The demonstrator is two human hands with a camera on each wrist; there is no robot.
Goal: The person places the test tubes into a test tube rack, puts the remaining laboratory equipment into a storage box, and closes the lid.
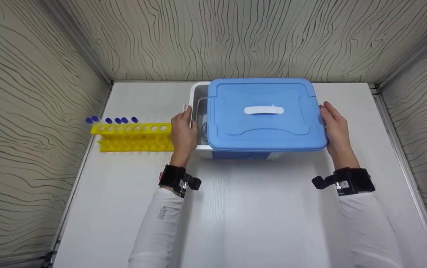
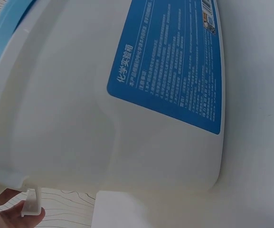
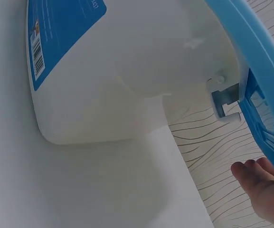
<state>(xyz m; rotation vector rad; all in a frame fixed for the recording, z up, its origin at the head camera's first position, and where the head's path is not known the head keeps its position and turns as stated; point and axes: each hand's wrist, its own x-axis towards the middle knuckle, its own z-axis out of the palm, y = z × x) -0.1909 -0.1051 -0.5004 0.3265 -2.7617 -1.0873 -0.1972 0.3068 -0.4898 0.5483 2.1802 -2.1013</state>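
Observation:
A white plastic storage box (image 2: 61, 109) with a blue label stands at the back of the table. Its light blue lid (image 1: 265, 123), topped by a white handle (image 1: 264, 110), lies shifted to the right, baring the box's left end. My left hand (image 1: 184, 132) grips the left rim, fingers beside a white latch (image 2: 32, 203) in the left wrist view. At the lid's overhanging right edge, my right hand (image 1: 337, 130) holds on, its fingertips (image 3: 239, 170) past the edge in the right wrist view. Another white latch (image 3: 223, 102) hangs beneath the lid there.
A yellow rack (image 1: 135, 147) stands left of the box, close to my left hand. Several tubes with dark blue caps (image 1: 118, 120) sit along its back. Through the gap, a coiled item (image 1: 204, 131) shows inside the box. Patterned panels (image 1: 213, 41) enclose the table.

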